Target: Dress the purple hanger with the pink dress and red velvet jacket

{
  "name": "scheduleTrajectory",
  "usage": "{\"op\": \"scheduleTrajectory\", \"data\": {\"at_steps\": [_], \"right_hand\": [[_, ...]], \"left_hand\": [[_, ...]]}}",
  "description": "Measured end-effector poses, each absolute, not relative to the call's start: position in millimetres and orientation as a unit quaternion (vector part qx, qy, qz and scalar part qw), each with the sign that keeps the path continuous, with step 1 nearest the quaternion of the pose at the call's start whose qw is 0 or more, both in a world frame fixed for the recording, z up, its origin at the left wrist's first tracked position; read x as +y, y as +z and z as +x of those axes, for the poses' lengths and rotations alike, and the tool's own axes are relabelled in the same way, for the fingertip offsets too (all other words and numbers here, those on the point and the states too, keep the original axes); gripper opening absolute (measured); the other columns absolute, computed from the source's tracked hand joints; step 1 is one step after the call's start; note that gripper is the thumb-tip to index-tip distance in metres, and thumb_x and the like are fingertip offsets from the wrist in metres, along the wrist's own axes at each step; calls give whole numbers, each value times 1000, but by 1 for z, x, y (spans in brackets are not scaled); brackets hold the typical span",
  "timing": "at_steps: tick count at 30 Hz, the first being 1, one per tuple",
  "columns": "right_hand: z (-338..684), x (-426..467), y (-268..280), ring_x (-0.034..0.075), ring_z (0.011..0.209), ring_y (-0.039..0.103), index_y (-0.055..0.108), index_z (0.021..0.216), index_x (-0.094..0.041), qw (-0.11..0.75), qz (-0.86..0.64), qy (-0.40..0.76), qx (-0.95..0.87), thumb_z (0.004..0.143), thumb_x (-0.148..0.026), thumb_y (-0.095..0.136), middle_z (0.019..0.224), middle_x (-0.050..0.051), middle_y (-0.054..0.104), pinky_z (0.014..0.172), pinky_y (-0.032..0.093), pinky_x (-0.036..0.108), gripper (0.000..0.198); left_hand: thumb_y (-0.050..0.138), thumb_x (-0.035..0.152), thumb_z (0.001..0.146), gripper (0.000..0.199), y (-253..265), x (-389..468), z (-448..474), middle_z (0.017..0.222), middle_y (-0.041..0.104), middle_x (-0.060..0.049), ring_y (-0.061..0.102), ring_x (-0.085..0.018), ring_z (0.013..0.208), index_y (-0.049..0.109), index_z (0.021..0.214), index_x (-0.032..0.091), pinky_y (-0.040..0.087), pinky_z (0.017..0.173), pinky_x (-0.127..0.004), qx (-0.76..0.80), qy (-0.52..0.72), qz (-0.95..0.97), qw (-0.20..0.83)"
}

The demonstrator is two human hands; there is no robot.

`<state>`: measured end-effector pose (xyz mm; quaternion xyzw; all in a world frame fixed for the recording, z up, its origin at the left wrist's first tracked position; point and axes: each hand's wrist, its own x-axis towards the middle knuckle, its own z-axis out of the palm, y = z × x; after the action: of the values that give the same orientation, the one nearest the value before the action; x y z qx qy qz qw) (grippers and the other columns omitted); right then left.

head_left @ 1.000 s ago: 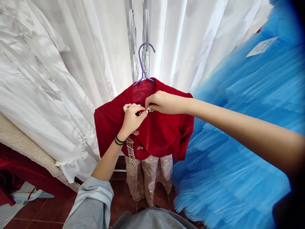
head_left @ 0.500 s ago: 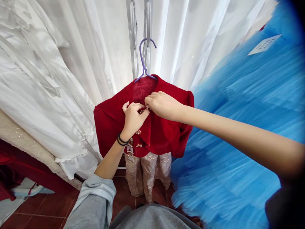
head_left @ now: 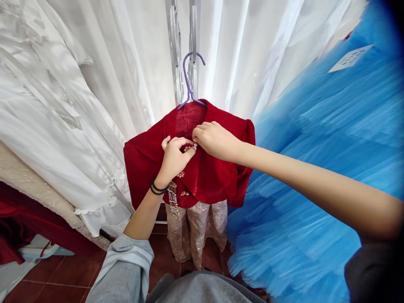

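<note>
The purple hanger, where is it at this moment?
In the head view the purple hanger is at top centre, hooked on a metal rack before the white curtains, carrying the red velvet jacket that both hands pinch.

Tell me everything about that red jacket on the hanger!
The red jacket looks like soft velvet and hangs on a purple hanger hooked on a metal rack. Small golden fastenings and a beaded tassel run down its front. Its sleeves droop at both sides. The left hand and right hand pinch the front near the collar, at the top fastening. Shiny gold fabric hangs below it, with white dresses to its left and a blue tulle dress to its right.
</note>
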<state>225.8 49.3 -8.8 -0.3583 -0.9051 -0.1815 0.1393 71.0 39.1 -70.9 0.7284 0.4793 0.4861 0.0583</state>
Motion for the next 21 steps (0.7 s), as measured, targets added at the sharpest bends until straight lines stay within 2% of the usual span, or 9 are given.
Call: {"op": "scheduleTrajectory", "data": {"at_steps": [4, 10, 16, 21], "right_hand": [[229, 51, -13, 21, 84, 55, 61, 91, -10, 212, -337, -109, -911, 92, -8, 41, 93, 13, 66, 73, 36, 31, 20], [228, 55, -20, 18, 82, 55, 62, 84, -12, 330, -297, -31, -896, 90, -10, 44, 87, 10, 65, 77, 41, 30, 19], [222, 66, -41, 19, 84, 55, 65, 86, -14, 408, -293, -53, -863, 92, -17, 45, 89, 9, 68, 80, 40, 31, 21], [217, 74, -53, 20, 84, 56, 67, 87, -16, 429, -306, -66, -847, 95, -20, 44, 91, 9, 69, 81, 39, 32, 24]], "left_hand": [[54, 29, 89, 16, -71, 40, 68, 92, 74, 4, 64, -18, 93, 67, 81, 25, 16, 118, -47, 480, 473, 738, 38], [50, 29, 90, 22, -73, 43, 70, 89, 74, 1, 64, -19, 87, 69, 83, 23, 20, 114, -46, 490, 463, 738, -9], [45, 30, 92, 27, -66, 43, 72, 68, 67, 4, 57, -14, 67, 63, 73, 22, 24, 112, -45, 498, 451, 740, 19], [44, 25, 91, 22, -70, 48, 70, 67, 61, 5, 59, -14, 75, 57, 74, 21, 17, 117, -46, 502, 430, 749, 39]]}}
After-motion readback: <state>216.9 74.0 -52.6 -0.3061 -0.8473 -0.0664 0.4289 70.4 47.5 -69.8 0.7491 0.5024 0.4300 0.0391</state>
